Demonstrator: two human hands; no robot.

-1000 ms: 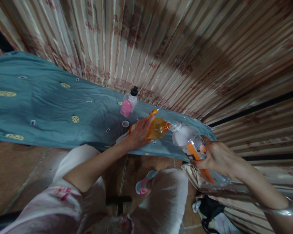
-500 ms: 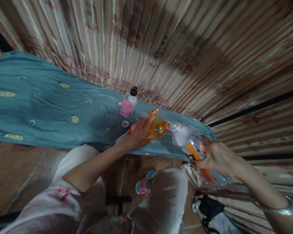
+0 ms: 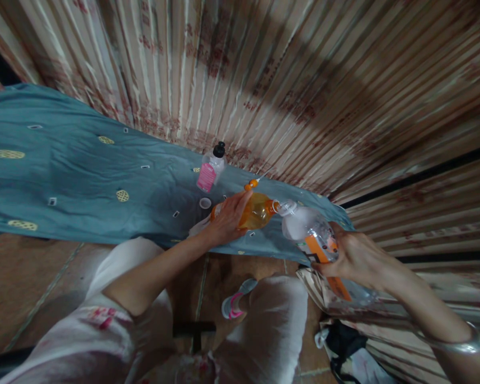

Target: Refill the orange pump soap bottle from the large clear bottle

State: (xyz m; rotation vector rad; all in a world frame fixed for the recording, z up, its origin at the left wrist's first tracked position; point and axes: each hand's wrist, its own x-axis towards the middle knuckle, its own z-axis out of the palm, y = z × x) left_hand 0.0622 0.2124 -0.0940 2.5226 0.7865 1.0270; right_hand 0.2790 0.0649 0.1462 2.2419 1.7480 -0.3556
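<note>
The left arm reaches up and to the right from its sleeve (image 3: 100, 320), bent at the elbow, the forearm running over the person's left knee to the near edge of the blue cloth (image 3: 76, 176). The left hand (image 3: 226, 218) lies back-upward across the body of an orange bottle (image 3: 258, 210), the fingers together and curved over its far side, holding it; the thumb is hard to make out. That bottle is roughly sideways over the cloth, its neck pointing right. The right arm comes in from the lower right corner, a silver bracelet (image 3: 460, 345) round the forearm, and slants up and left. The right hand (image 3: 352, 256) is closed round the middle of a clear bottle (image 3: 304, 224), thumb on the near side by the orange label, fingers wrapping the far side. This bottle slants too, mouth to the upper left, base to the lower right below the wrist. The 2 bottles' mouths meet end to end between the hands; whether they touch cannot be told. Beyond the left hand, on the cloth, are a small white cap (image 3: 205, 203), a pink-labelled bottle (image 3: 210, 172) with a black top, and 2 orange beads (image 3: 250, 185) near the curtain (image 3: 224, 69).
</note>
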